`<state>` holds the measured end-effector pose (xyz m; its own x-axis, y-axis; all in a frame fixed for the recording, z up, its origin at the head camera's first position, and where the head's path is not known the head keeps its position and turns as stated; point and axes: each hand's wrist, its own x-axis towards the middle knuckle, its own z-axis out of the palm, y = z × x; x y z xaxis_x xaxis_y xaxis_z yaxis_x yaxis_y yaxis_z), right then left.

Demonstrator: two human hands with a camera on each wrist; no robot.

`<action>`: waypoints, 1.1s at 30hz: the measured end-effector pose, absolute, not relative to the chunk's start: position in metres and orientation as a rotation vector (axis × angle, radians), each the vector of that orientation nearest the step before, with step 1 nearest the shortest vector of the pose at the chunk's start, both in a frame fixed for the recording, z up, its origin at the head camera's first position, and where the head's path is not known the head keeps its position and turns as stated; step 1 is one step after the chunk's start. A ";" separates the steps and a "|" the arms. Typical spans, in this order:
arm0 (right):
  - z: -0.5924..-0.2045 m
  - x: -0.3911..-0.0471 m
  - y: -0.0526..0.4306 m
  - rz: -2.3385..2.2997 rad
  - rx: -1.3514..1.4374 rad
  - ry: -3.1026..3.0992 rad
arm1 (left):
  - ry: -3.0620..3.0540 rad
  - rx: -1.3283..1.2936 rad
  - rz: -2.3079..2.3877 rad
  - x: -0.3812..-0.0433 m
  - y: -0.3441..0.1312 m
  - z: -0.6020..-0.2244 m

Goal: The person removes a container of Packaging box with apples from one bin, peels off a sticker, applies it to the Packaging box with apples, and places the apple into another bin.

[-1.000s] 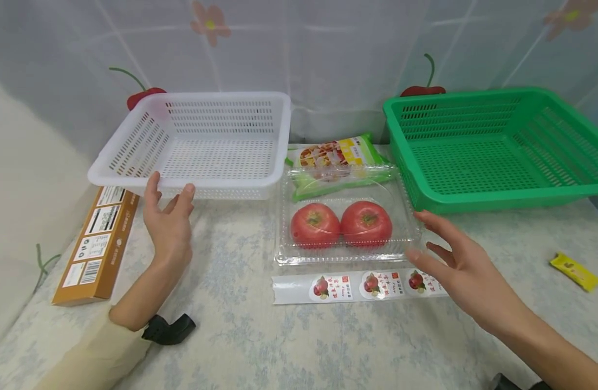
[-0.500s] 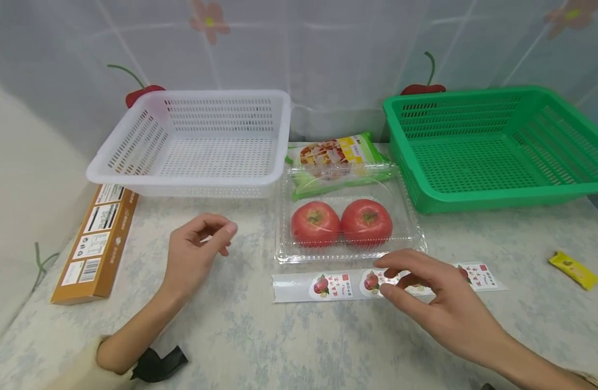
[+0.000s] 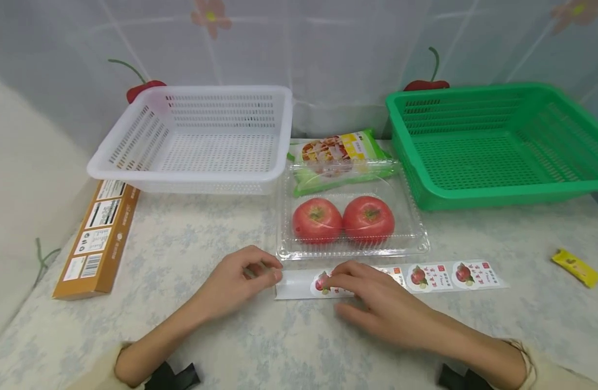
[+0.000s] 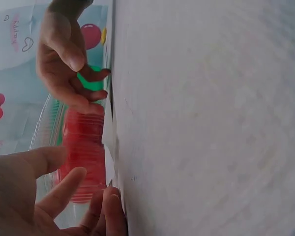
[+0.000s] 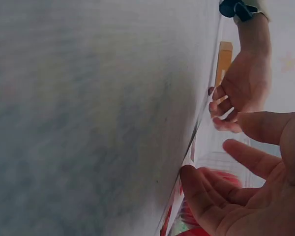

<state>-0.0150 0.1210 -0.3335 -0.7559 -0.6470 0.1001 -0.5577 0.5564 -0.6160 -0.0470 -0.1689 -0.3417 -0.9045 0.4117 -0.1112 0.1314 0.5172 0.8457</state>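
A strip of fruit-picture stickers (image 3: 469,274) lies flat on the patterned tablecloth. My left hand (image 3: 235,284) is at its blank left end, with the fingertips (image 4: 115,200) low at the strip and the thumb apart from them. Over the strip's left half reaches my right hand (image 3: 387,309), its fingers loosely bent and the fingertips (image 5: 188,173) down at the strip, covering some of the stickers. The right thumb stays apart from the fingers. Just behind the strip stands a clear plastic clamshell box (image 3: 411,238) with two red round fruits (image 3: 317,221) in it.
A white basket (image 3: 182,183) stands at the back left and a green basket (image 3: 499,197) at the back right. Between them lies a green food bag (image 3: 338,149), partly behind the clear plastic. An orange-brown carton (image 3: 91,244) is at left, a small yellow packet (image 3: 576,268) at right.
The left hand has moved from the white basket's front rim down and right to the strip's left end. My right hand has moved left from the box's right side onto the strip.
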 end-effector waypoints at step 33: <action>-0.339 -0.028 0.110 -0.874 -0.994 2.555 | 2.608 0.799 0.774 -0.041 -0.151 -0.341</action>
